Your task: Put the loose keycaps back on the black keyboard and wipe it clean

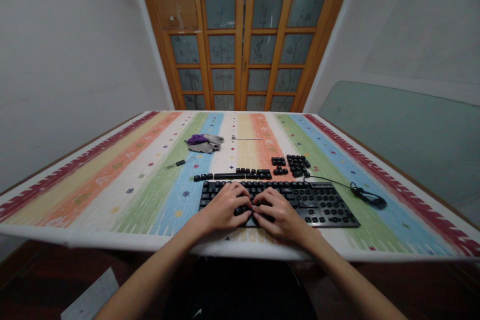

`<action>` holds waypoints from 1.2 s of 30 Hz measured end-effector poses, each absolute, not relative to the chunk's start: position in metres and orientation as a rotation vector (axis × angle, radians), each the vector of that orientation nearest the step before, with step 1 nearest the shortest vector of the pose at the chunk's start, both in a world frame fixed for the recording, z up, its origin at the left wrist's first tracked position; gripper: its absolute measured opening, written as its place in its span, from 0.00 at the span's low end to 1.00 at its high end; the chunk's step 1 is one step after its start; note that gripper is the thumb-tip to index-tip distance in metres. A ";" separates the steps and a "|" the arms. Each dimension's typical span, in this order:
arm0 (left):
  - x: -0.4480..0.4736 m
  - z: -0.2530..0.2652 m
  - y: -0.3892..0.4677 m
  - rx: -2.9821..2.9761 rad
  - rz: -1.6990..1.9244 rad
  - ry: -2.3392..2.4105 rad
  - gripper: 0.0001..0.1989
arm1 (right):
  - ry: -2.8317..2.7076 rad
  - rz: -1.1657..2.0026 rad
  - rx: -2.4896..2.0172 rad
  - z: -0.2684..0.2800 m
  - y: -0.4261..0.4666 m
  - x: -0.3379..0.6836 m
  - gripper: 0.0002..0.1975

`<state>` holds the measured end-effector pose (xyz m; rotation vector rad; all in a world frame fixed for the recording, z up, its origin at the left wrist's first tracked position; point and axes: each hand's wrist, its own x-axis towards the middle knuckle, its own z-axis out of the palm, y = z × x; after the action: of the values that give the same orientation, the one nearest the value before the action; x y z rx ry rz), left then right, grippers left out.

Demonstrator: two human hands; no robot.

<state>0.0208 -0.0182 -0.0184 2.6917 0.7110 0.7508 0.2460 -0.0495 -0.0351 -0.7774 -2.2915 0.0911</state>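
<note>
Wide table (pixel 93 180) under multicoloured striped cloth (pixel 142 205). At near edge, long black plastic keyboard (pixel 330 205), sockets showing at right. Over keyboard's middle, left hand (pixel 232 205) and right hand (pixel 275 210), fingers curled, tips close together; cannot tell whether pinching anything. Farther back, crumpled grey-and-purple fabric bundle (pixel 204 143); nearer, slim black-handled tool (pixel 180 163). Just behind keyboard, loose black keycaps (pixel 298 164).

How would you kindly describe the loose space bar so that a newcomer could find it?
On the striped tablecloth, find the black keyboard. Just beyond its far edge lies a row of loose keys; the space bar is the long, unbroken strip among shorter pieces.
</note>
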 end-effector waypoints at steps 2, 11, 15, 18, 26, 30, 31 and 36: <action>0.021 -0.019 -0.019 2.705 0.748 0.712 0.02 | -2.317 0.083 -0.769 -0.034 -0.050 0.246 0.07; 0.027 -0.021 -0.021 2.834 0.737 0.695 0.04 | -2.340 0.040 -0.771 -0.034 -0.049 0.246 0.08; 0.028 -0.022 -0.020 2.847 0.761 0.681 0.04 | -2.330 0.020 -0.775 -0.034 -0.050 0.245 0.08; 0.028 -0.021 -0.020 2.855 0.753 0.674 0.05 | -2.331 0.027 -0.769 -0.031 -0.051 0.245 0.08; 0.028 -0.023 -0.019 2.862 0.715 0.669 0.04 | -2.344 0.035 -0.773 -0.032 -0.050 0.245 0.07; 0.028 -0.025 -0.017 2.849 0.721 0.663 0.05 | -2.352 0.036 -0.766 -0.032 -0.050 0.243 0.06; 0.028 -0.025 -0.017 2.854 0.726 0.659 0.05 | -2.355 0.032 -0.763 -0.032 -0.051 0.243 0.06; 0.026 -0.024 -0.017 2.890 0.745 0.658 0.04 | -2.375 -0.006 -0.757 -0.029 -0.052 0.241 0.05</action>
<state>0.0262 -0.0167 -0.0241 2.8903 0.6580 0.7450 0.2410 -0.0515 -0.0291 -0.7565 -2.3748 -0.0065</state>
